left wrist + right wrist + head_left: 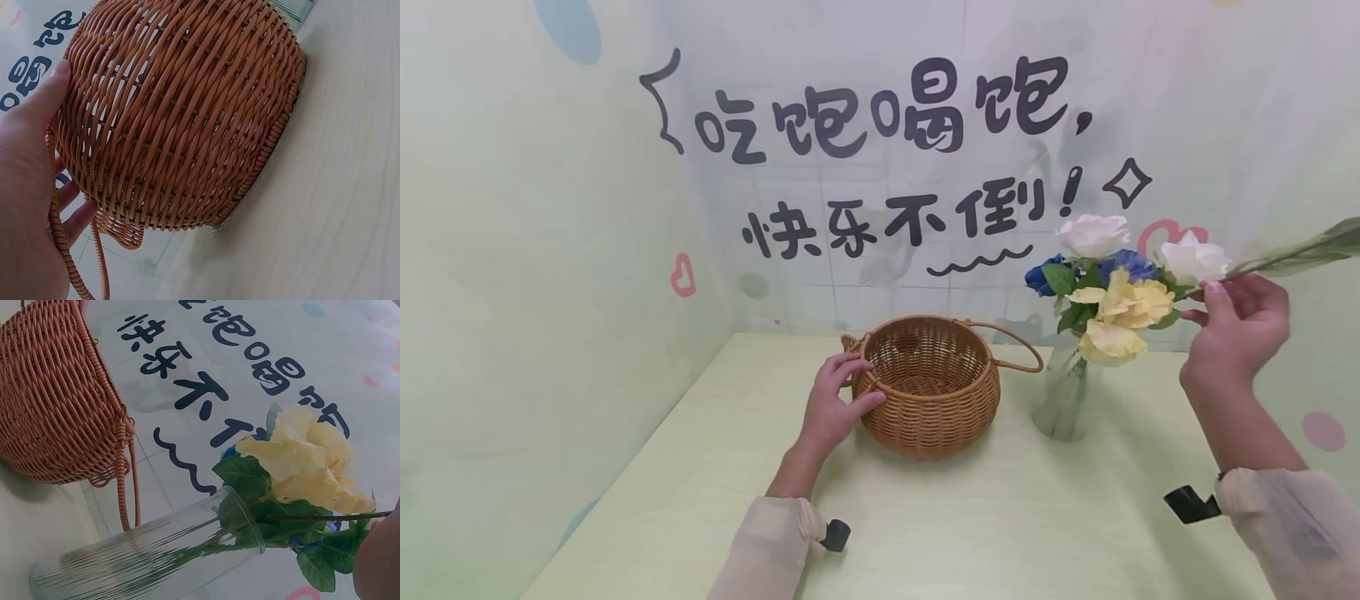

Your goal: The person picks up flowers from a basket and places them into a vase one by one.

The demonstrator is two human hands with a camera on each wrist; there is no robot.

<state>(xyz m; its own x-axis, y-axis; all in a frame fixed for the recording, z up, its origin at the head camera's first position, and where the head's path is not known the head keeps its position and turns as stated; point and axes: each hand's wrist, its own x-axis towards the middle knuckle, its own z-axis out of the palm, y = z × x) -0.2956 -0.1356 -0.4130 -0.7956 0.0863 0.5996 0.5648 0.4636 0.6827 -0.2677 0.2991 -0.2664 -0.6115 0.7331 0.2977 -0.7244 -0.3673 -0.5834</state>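
My left hand (832, 402) holds the near left rim of a brown wicker basket (928, 429), thumb on the outer weave and fingers by the rim. In the left wrist view a looped handle (59, 234) crosses beside the palm. Up at the right, my right hand (1236, 333) pinches a thin stem (306, 518) with a long grey-green leafy end (1303, 252) pointing right. The stem's other end reaches in among the flowers at the mouth of a clear ribbed vase (1063, 408). Yellow (1123, 308), white (1093, 235) and blue (1042, 277) flowers stand in it.
Basket and vase stand side by side on a pale table (955, 525), with the basket's right handle (1018, 342) swung out toward the vase. Behind them hangs a light backdrop (850, 50) with dark lettering. Each wrist carries a small black device (1191, 504).
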